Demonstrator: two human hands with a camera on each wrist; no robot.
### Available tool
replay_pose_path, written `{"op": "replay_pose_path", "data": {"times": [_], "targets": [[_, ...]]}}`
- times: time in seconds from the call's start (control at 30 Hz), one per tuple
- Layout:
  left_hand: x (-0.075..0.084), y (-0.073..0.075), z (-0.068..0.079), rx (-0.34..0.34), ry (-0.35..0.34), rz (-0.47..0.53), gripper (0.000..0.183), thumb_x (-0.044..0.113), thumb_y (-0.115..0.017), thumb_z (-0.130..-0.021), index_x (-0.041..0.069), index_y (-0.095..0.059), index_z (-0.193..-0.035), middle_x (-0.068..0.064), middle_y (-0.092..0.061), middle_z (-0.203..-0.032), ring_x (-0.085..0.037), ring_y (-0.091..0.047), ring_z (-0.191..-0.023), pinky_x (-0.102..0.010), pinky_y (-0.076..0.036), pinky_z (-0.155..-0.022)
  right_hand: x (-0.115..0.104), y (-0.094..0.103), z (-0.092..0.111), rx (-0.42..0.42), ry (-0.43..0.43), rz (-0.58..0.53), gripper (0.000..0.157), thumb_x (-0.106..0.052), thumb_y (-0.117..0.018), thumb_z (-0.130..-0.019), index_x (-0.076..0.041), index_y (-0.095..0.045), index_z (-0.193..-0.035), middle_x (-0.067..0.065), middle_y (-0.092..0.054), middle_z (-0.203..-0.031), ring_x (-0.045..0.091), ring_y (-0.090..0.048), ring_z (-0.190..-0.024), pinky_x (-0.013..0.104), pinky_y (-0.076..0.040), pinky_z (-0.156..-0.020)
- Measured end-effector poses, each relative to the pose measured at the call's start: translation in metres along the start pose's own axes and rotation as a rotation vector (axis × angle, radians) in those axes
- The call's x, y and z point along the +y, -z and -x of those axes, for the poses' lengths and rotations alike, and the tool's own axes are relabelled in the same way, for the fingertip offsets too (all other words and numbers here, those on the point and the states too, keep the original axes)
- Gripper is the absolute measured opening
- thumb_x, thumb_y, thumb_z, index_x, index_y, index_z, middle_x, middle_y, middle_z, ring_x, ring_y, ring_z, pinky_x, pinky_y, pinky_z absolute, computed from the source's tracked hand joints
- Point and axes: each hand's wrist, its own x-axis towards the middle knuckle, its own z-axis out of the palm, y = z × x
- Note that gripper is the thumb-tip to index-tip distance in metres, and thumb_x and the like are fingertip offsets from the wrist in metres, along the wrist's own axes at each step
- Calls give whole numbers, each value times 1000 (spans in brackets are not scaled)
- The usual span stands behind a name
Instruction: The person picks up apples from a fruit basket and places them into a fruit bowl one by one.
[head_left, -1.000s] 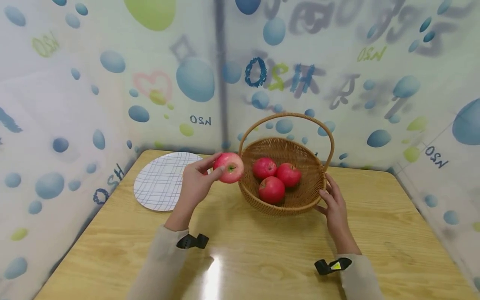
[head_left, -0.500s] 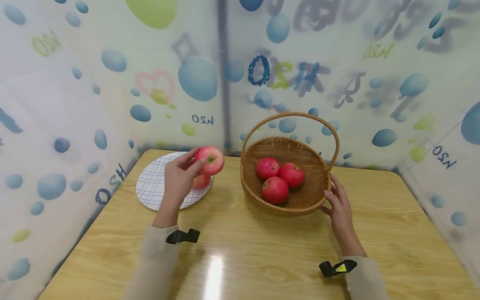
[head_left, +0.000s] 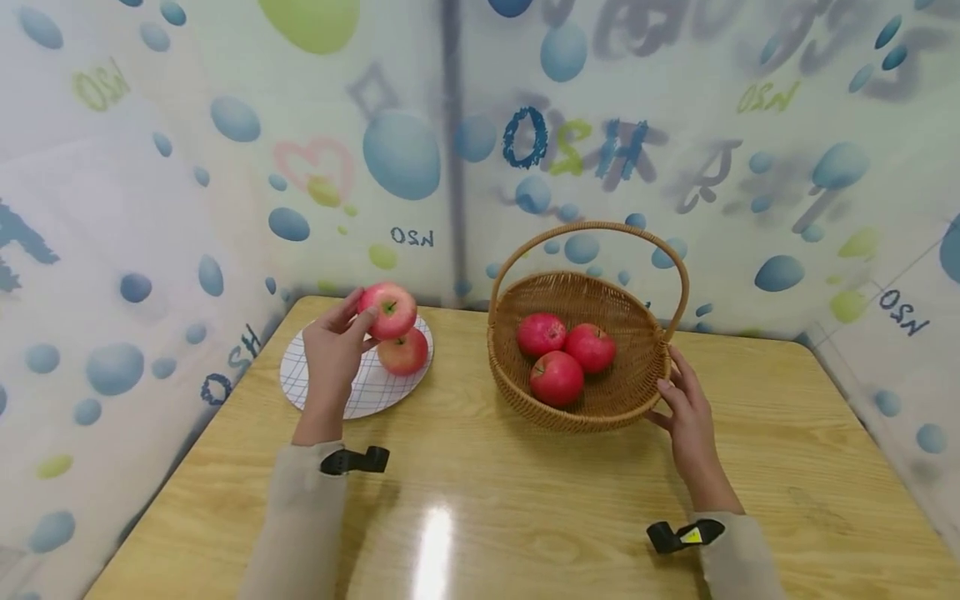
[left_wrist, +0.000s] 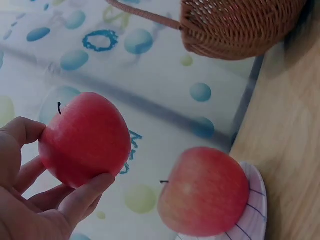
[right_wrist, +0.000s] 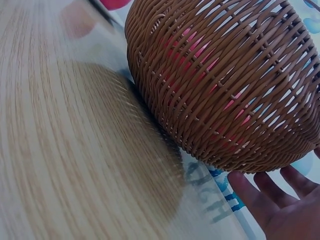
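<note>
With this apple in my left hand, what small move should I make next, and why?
I'd probably ease the left hand down and a little left, setting the held apple on the plate beside the resting apple. The left wrist view shows the two apples apart, the held one in the air, and the plate has bare surface on that side.

Two sleeved arms point(head_left: 302, 508) reach forward, well apart; the raised left hand point(head_left: 332, 348) grips with curled fingers point(head_left: 345, 307), the right hand point(head_left: 690, 417) grips too.
</note>
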Motion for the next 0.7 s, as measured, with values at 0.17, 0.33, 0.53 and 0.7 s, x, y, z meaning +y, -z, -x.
{"op": "replay_pose_path", "data": {"times": [0.17, 0.33, 0.53, 0.7], "targets": [[-17, 8, -12, 65, 23, 55, 48, 27, -73, -94, 20, -62, -140, -5, -58, -149, -14, -66, -119, -19, -59, -75, -1, 1, -1, -5, 2, -6, 58, -36, -42, -109, -33, -20, -162, 17, -25, -164, 2, -47, -121, 13, -55, -80], [-30, 22, -22, 156, 77, 90, 47, 28, -73, -93, 25, -63, -139, -5, -57, -150, -18, -64, -124, -17, -58, -71, -2, 0, -2, -9, -13, -2, 58, -36, -42, -109, -34, -20, -162, 14, -23, -167, 13, -44, -131, 13, -54, -80], [-37, 32, -29, 189, 133, 67, 51, 31, -71, -95, 26, -58, -144, -6, -54, -152, -25, -58, -134, -19, -58, -74, -2, 1, -2, -8, -16, 16, 59, -37, -41, -109, -33, -18, -163, 14, -22, -167, 17, -42, -135, 13, -54, -81], [-42, 34, -28, 188, 188, 9, 51, 34, -68, -97, 29, -55, -146, -3, -50, -156, -23, -54, -138, -27, -56, -86, -1, 4, -1, -6, -19, 8, 59, -35, -41, -109, -34, -18, -163, 14, -21, -168, 10, -44, -129, 12, -54, -80]]}}
